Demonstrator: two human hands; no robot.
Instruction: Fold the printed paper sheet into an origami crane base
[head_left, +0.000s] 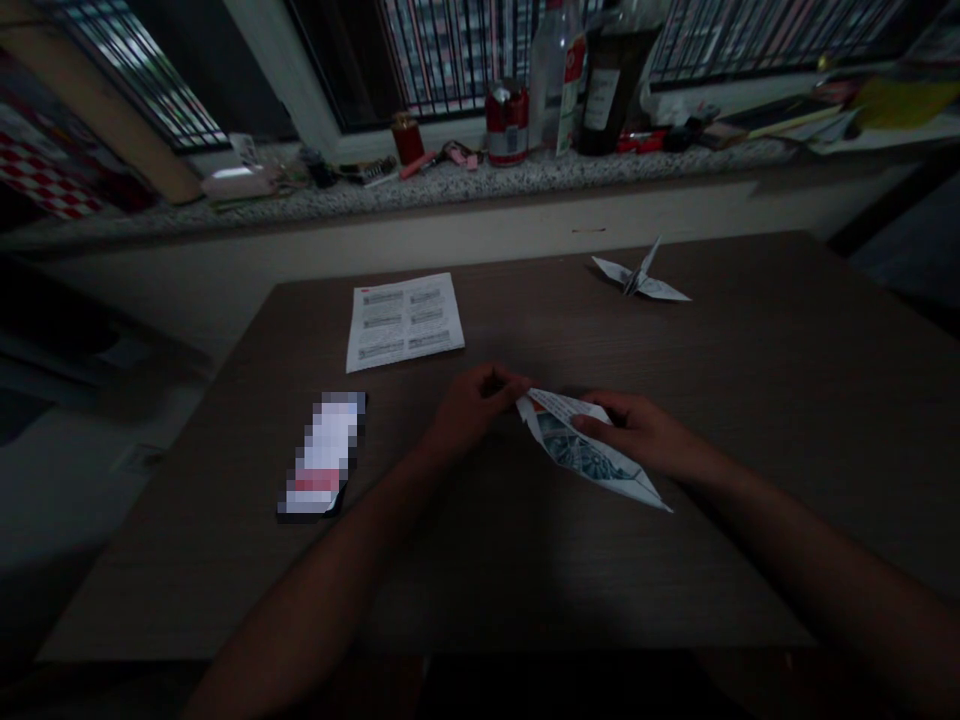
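Note:
A folded sheet of printed paper (585,450), long and pointed like a kite, is held between my two hands above the table. My left hand (480,400) pinches its upper left tip between thumb and fingers. Along its upper right edge, my right hand (634,430) grips it with the thumb on the printed face and the fingers behind, partly hidden. Beyond my right hand, a finished-looking paper crane (637,280) rests on the table with its wings spread. A flat printed sheet (405,320) lies past my left hand.
On the brown table (465,590), a phone (322,455) with a lit, blurred screen lies left of my left forearm. The stone windowsill (450,190) behind carries a red can (508,125), a clear bottle (551,80), a dark bag (611,90), a small jar (407,138) and other clutter.

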